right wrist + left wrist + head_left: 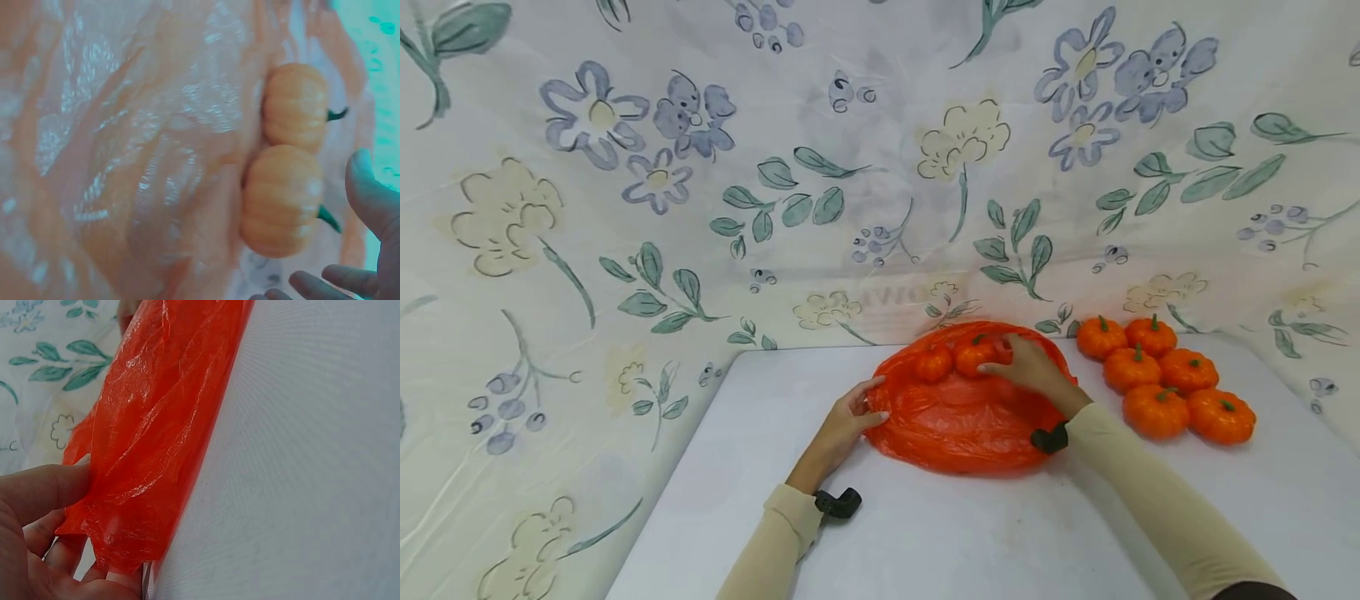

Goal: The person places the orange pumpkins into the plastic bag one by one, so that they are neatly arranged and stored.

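Observation:
A red plastic bag [958, 425] lies spread on the white table, its mouth toward the back. My left hand [847, 414] holds the bag's left edge, the thumb on one side and the fingers on the other in the left wrist view. Two small orange pumpkins with green stems sit side by side within the bag's opening, a left pumpkin [934, 364] and a right pumpkin [282, 200]. My right hand [1030, 367] is just right of them, thumb and fingers spread apart, nothing between them. In the right wrist view a gap separates the thumb from the stems.
Several more orange pumpkins [1157, 412] stand in a two-wide cluster at the table's back right, beside my right forearm. A floral cloth [880, 167] rises behind the table [925, 533]. Dark wrist cameras [838, 503] stick out from both sleeves.

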{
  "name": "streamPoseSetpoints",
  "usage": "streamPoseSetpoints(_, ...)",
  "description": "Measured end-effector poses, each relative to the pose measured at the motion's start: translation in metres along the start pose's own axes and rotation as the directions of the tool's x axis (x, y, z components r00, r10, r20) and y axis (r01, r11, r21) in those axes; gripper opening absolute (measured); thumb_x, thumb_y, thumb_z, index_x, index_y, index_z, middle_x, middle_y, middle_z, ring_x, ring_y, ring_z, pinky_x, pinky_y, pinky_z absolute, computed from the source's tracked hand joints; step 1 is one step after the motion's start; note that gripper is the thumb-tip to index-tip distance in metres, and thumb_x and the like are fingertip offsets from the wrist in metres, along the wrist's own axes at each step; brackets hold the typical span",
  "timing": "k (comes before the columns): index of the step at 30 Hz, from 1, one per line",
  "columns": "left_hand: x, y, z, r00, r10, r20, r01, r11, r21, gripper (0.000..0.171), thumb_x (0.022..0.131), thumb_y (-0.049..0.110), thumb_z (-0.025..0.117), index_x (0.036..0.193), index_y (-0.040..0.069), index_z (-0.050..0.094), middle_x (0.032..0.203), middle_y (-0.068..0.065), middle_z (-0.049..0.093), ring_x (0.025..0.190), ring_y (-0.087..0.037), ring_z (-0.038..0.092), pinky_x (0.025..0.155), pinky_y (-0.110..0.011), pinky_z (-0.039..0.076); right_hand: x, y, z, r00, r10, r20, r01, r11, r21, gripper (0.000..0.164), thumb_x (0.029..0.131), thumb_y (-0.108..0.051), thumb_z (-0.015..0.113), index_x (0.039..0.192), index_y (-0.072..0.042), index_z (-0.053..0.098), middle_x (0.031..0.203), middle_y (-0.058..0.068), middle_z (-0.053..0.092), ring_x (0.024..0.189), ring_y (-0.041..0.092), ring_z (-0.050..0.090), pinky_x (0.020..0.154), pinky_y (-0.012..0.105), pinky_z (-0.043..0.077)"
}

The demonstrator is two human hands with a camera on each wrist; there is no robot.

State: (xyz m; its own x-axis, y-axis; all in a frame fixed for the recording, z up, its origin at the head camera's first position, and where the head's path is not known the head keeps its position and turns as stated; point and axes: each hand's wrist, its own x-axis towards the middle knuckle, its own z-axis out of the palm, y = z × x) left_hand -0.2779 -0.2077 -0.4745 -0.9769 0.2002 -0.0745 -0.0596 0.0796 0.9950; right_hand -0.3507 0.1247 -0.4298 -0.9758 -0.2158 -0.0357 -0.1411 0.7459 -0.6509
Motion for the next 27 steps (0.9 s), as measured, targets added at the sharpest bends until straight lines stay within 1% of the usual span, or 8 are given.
streamPoseSetpoints(2,-0.001,0.001,0.000,1.000,0.002,0.000,-0.002,1.000,-0.002,0.062,0.090,0.002,0.067,0.147,0.020,0.049,0.159,-0.006,0.039,0.138,-0.026,0.044,0.109,-0.036,0.047,-0.006,0.000,-0.006,1.000,-0.016,-0.006,0.016,1.000,-0.015,0.086,0.089,-0.047,0.071,0.148,0.003,0.036,0.148,0.027,0.046,0.132,0.044,0.047,0.109,0.059,0.043)
streamPoseSetpoints(4,-0.001,0.001,-0.001,1.000,0.005,0.002,-0.005,1.000,0.001,0.062,0.091,0.002,0.067,0.147,0.020,0.049,0.159,-0.006,0.039,0.137,-0.026,0.044,0.109,-0.036,0.047,-0.015,0.001,-0.013,1.000,-0.022,0.000,0.022,1.000,-0.005,0.083,0.089,-0.048,0.071,0.149,0.000,0.038,0.147,0.025,0.048,0.132,0.043,0.048,0.108,0.059,0.044)
streamPoseSetpoints(9,0.001,-0.001,-0.002,1.000,0.001,-0.006,-0.001,1.000,0.010,0.062,0.091,0.003,0.067,0.147,0.021,0.049,0.158,-0.006,0.039,0.137,-0.027,0.045,0.108,-0.036,0.049,-0.040,0.005,-0.032,0.999,-0.043,-0.004,0.043,0.999,-0.004,0.082,0.089,-0.053,0.068,0.149,-0.004,0.040,0.147,0.024,0.048,0.132,0.044,0.048,0.103,0.058,0.049)
streamPoseSetpoints(13,0.001,-0.001,-0.001,1.000,-0.001,0.009,0.001,1.000,0.004,0.062,0.091,0.004,0.068,0.148,0.020,0.048,0.159,-0.007,0.038,0.138,-0.028,0.044,0.107,-0.035,0.049,-0.063,0.013,-0.047,0.995,-0.082,-0.057,0.082,0.997,-0.005,0.081,0.089,-0.053,0.068,0.148,-0.004,0.041,0.147,0.024,0.048,0.132,0.046,0.047,0.098,0.059,0.051)
streamPoseSetpoints(16,0.001,-0.001,0.000,1.000,-0.007,0.018,0.007,1.000,-0.006,0.062,0.091,0.004,0.068,0.148,0.020,0.048,0.160,-0.006,0.037,0.138,-0.027,0.044,0.107,-0.034,0.049,-0.082,0.019,-0.060,0.993,-0.078,-0.092,0.080,0.997,0.017,0.082,0.089,-0.054,0.068,0.148,-0.004,0.041,0.149,0.023,0.047,0.134,0.046,0.044,0.099,0.061,0.050)
streamPoseSetpoints(18,0.001,-0.001,-0.001,1.000,-0.007,0.014,0.007,1.000,-0.007,0.062,0.091,0.003,0.067,0.148,0.020,0.048,0.159,-0.006,0.038,0.138,-0.027,0.044,0.107,-0.033,0.048,-0.093,0.024,-0.069,0.991,-0.063,-0.118,0.065,0.998,0.015,0.082,0.089,-0.054,0.068,0.148,-0.005,0.041,0.149,0.022,0.046,0.135,0.046,0.043,0.101,0.063,0.048)
streamPoseSetpoints(23,0.000,0.000,-0.001,1.000,0.005,0.000,-0.005,1.000,0.001,0.062,0.091,0.001,0.066,0.148,0.019,0.049,0.159,-0.007,0.038,0.139,-0.027,0.042,0.110,-0.035,0.047,-0.115,0.035,-0.090,0.984,-0.020,-0.179,0.011,0.999,-0.048,0.083,0.090,-0.059,0.064,0.148,-0.003,0.041,0.150,0.024,0.044,0.135,0.048,0.040,0.102,0.070,0.041)
streamPoseSetpoints(27,-0.001,0.000,0.000,1.000,0.012,0.002,-0.012,1.000,0.011,0.062,0.091,0.001,0.066,0.148,0.018,0.048,0.160,-0.007,0.037,0.142,-0.028,0.040,0.111,-0.037,0.045,-0.129,0.047,-0.104,0.985,0.018,-0.172,-0.026,0.999,-0.044,0.084,0.092,-0.059,0.060,0.149,-0.001,0.037,0.151,0.027,0.040,0.136,0.052,0.035,0.102,0.075,0.035)
